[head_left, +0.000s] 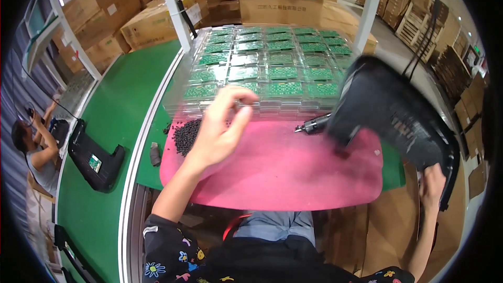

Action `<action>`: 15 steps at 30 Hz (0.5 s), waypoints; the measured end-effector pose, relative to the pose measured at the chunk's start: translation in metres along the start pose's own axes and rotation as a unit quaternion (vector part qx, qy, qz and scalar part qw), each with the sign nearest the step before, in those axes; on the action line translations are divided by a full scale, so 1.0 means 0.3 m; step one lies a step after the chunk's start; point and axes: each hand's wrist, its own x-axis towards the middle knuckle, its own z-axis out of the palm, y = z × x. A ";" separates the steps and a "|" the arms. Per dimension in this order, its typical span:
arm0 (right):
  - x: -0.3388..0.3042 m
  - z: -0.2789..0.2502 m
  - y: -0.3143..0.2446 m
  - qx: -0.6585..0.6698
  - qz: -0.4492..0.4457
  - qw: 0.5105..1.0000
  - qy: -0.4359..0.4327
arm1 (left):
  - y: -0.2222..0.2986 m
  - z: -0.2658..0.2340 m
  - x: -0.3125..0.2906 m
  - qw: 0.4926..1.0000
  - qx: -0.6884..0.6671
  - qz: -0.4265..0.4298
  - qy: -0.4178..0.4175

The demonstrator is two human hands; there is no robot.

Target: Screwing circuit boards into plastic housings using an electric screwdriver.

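My right hand [433,186] grips the lower right edge of a large black plastic housing [403,118], raised and tilted above the right side of a pink mat [283,173]. Part of the housing is smeared by motion. My left hand [222,128] hovers over the mat's left part, thumb and index finger curved with a gap between them and nothing visible in them. Beside it lies a heap of small black pieces [186,137], perhaps screws. A dark powered screwdriver [314,124] rests at the mat's far edge, its back end hidden by the housing.
Stacked clear trays [230,106] of green circuit boards [284,89] stand behind the mat. On the green conveyor [126,94] at left lies another black housing [86,152] with a board. A person [42,152] works beyond it. Cartons [280,2] fill the back; cables [427,36] hang at right.
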 end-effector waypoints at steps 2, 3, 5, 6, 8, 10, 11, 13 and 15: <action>-0.065 0.037 0.010 0.219 0.138 0.947 -0.193 | -0.017 0.019 0.033 0.998 -0.031 -0.030 -0.047; -0.009 0.047 -0.045 0.135 -0.030 0.976 -0.170 | -0.019 0.049 0.059 0.995 -0.016 -0.046 -0.089; 0.132 0.098 -0.200 0.059 -0.225 0.960 -0.155 | -0.095 0.075 0.060 0.986 0.004 -0.021 -0.163; 0.163 0.121 -0.251 0.069 -0.243 0.952 -0.173 | -0.140 0.091 0.052 0.978 0.007 0.001 -0.211; 0.211 0.143 -0.319 0.087 -0.205 0.931 -0.291 | -0.171 0.107 0.052 0.936 0.052 -0.044 -0.345; 0.330 0.166 -0.389 0.174 -0.159 0.895 -0.379 | -0.201 0.111 -0.003 0.955 0.094 0.005 -0.281; 0.398 0.209 -0.403 0.235 -0.146 0.895 -0.350 | -0.194 0.100 -0.003 0.952 0.127 -0.002 -0.278; 0.565 0.265 -0.447 0.307 -0.125 0.900 -0.283 | -0.213 0.086 -0.011 0.954 0.139 0.001 -0.267; 0.739 0.367 -0.487 0.304 -0.101 0.927 -0.195 | -0.226 0.069 -0.016 0.950 0.167 0.002 -0.263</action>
